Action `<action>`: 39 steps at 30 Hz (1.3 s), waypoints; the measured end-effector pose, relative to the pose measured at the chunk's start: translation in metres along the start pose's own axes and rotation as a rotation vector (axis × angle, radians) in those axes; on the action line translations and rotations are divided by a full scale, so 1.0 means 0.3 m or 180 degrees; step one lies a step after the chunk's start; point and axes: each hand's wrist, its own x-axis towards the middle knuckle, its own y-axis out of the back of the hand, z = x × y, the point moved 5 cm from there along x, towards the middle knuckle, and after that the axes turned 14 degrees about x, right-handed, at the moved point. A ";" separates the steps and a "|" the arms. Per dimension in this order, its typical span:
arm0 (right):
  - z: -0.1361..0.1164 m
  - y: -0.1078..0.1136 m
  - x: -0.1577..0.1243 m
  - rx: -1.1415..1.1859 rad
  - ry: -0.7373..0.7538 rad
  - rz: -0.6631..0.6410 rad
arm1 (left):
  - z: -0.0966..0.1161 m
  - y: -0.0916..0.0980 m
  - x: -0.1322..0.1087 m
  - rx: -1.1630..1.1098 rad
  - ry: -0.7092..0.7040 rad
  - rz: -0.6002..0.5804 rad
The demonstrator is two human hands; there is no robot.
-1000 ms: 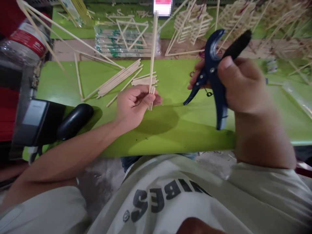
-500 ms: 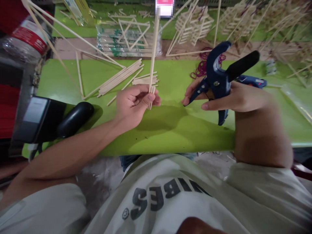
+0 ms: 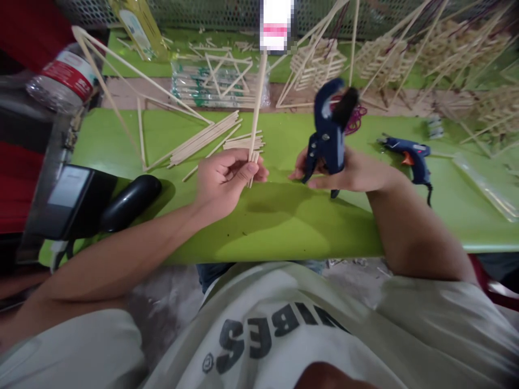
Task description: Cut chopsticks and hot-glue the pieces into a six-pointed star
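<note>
My left hand (image 3: 227, 178) pinches several thin wooden sticks (image 3: 256, 116) between thumb and fingers. Long sticks rise upright from the grip, with short ends showing at the thumb. My right hand (image 3: 344, 170) is wrapped around a blue pipe cutter (image 3: 326, 132), whose curved jaw and dark blade stand apart, pointing up. A gap separates the cutter from the held sticks. Just beyond my left hand lie a pile of long sticks (image 3: 205, 139) and a pile of shorter sticks (image 3: 243, 141) on the green table (image 3: 284, 232).
A blue glue gun (image 3: 409, 151) lies at the right with its cable. Stick frameworks (image 3: 318, 65) stand along the back, near purple cord (image 3: 356, 119). Bagged sticks (image 3: 186, 86) lie behind the piles. A large stick frame (image 3: 141, 129), black case (image 3: 132, 202) and plastic bottle (image 3: 60, 81) occupy the left.
My right hand has moved left with the pipe cutter, nearer to my left hand, and the cutter has turned. The glue gun is now uncovered. My left hand keeps its hold on the sticks.
</note>
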 end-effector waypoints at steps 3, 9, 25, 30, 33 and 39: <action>0.003 -0.005 0.000 0.0052 0.0090 0.0197 | -0.006 0.005 -0.001 0.0024 -0.0072 0.0060; -0.030 -0.079 -0.054 -0.0834 0.0483 0.0454 | 0.005 0.007 0.002 0.0058 -0.0373 0.0078; -0.047 -0.273 -0.094 -0.3896 0.1028 0.1304 | 0.070 0.015 -0.041 0.2069 -0.1585 0.0221; -0.061 -0.298 -0.099 -0.3986 0.0889 0.1183 | 0.083 0.022 -0.050 0.1913 -0.1962 0.0366; -0.077 -0.302 -0.101 -0.4014 0.0686 0.1151 | 0.065 0.030 -0.051 0.2056 -0.1691 0.0308; -0.097 -0.303 -0.094 -0.4154 0.0552 0.1213 | 0.062 0.037 -0.052 0.2303 -0.1630 0.0127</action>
